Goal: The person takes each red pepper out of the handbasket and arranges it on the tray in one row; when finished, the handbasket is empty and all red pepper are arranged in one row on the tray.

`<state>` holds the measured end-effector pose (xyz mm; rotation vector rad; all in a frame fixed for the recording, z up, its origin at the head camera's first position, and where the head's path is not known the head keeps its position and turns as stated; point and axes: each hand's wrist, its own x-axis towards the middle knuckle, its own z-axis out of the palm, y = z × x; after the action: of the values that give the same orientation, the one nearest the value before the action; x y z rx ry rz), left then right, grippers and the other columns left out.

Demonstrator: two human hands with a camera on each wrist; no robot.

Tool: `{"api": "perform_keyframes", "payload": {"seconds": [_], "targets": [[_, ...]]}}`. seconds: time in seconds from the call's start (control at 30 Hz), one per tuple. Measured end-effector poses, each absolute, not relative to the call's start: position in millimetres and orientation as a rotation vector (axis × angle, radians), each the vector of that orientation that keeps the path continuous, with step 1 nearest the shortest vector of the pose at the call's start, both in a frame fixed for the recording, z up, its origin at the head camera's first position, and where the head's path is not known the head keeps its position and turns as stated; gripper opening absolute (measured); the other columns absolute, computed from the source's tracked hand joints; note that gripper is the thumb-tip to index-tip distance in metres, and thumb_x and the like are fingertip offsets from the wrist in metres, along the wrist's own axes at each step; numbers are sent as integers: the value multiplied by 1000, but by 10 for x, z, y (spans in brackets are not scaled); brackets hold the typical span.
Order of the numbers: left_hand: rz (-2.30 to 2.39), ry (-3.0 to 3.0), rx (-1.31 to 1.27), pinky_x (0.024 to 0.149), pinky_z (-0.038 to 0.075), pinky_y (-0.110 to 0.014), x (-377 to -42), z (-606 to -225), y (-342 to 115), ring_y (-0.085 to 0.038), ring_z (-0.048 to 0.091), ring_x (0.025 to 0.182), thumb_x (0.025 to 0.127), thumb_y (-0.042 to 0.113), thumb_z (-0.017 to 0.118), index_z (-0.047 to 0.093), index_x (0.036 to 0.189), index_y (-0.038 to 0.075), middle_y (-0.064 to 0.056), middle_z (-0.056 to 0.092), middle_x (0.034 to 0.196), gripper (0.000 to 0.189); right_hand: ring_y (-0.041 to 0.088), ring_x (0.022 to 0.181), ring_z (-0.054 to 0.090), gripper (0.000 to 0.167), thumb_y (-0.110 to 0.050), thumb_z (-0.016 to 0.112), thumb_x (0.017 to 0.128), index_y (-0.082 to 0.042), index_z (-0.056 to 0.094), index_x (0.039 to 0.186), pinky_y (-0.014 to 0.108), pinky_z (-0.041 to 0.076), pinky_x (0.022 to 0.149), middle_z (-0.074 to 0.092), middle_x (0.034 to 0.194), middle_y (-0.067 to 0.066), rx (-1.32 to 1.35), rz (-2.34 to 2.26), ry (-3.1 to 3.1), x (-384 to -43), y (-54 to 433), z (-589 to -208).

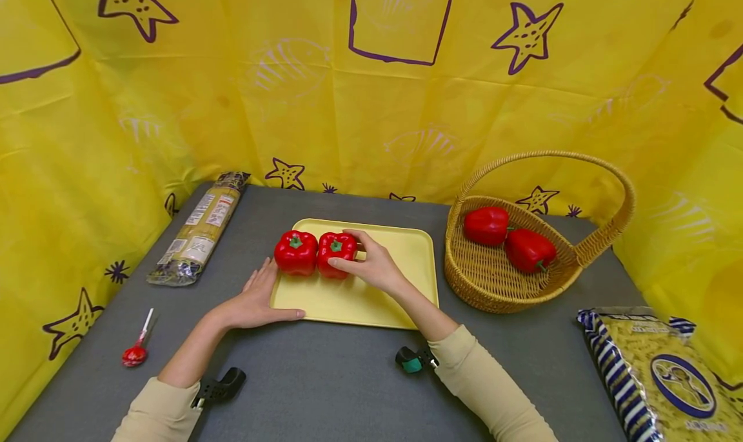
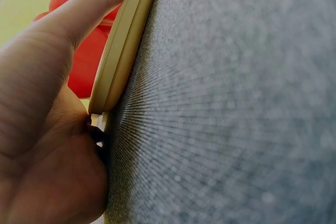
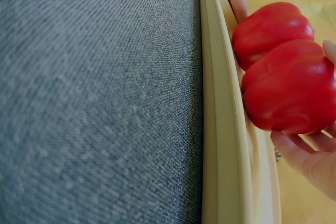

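Note:
Two red bell peppers stand side by side, stems up, at the left end of a pale yellow tray (image 1: pixel 354 306). My right hand (image 1: pixel 377 265) holds the right-hand bell pepper (image 1: pixel 327 245) between thumb and fingers. In the right wrist view this bell pepper (image 3: pixel 289 87) overlaps the other bell pepper (image 3: pixel 270 30). The left bell pepper (image 1: pixel 296 256) sits close to the tray's left rim. My left hand (image 1: pixel 252 303) rests at the tray's front left corner. Its thumb lies straight along the front rim (image 2: pixel 118 51), with the other fingers stretched along the left side.
Right of the tray, a wicker basket (image 1: pixel 487 300) with a tall handle holds two more red bell peppers (image 1: pixel 486 226). A bag of pasta (image 1: pixel 667 377) lies at the front right. On the left are a long packet of noodles (image 1: pixel 200 232) and a red lollipop (image 1: pixel 135 355). Yellow cloth encloses the table.

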<state>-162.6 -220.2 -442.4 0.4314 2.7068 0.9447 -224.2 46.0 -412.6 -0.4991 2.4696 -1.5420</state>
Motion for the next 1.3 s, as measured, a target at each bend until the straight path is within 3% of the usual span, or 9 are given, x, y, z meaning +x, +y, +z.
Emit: {"api": "perform_keyframes", "payload": {"seconds": [0.33, 0.63, 0.83, 1.03, 1.3], "targets": [[952, 2680, 433, 109, -3, -66, -1629, -4382, -2193, -48, -7, 143, 79, 54, 74, 4, 154, 0, -29, 0, 158, 116, 25, 128, 48, 80, -35, 79, 82, -12, 40, 148, 37, 49, 95, 46, 145, 5, -528, -1562, 2444, -2207, 491, -4094], [922, 2699, 439, 110, -1, -66, -1632, -4365, -2179, -49, -6, 143, 79, 55, 74, 4, 153, -4, -32, 1, 157, 118, 25, 130, 45, 79, -34, 79, 83, -8, 41, 146, 44, 46, 99, 45, 146, 9, -601, -1563, 2499, -2150, 631, -4009], [942, 2688, 453, 109, -2, -67, -1669, -4366, -2187, -50, -7, 143, 76, 54, 77, 5, 153, -2, -31, 0, 157, 119, 28, 129, 46, 75, -36, 79, 82, -14, 44, 145, 44, 46, 99, 47, 145, 11, -638, -1550, 2550, -2091, 729, -3956], [944, 2685, 465, 108, -2, -68, -1713, -4375, -2196, -50, -8, 143, 74, 54, 79, 7, 154, -1, -28, 3, 158, 120, 24, 130, 46, 68, -35, 77, 84, -15, 47, 143, 39, 47, 98, 49, 143, 2, -667, -1544, 2615, -2033, 898, -3875], [961, 2668, 457, 109, -4, -67, -1714, -4355, -2191, -49, -9, 143, 74, 52, 79, 6, 154, 0, -28, 2, 159, 121, 22, 123, 52, 56, -29, 75, 88, -15, 54, 137, 40, 50, 95, 53, 136, -1, -716, -1563, 2713, -1967, 1244, -3755]]}}
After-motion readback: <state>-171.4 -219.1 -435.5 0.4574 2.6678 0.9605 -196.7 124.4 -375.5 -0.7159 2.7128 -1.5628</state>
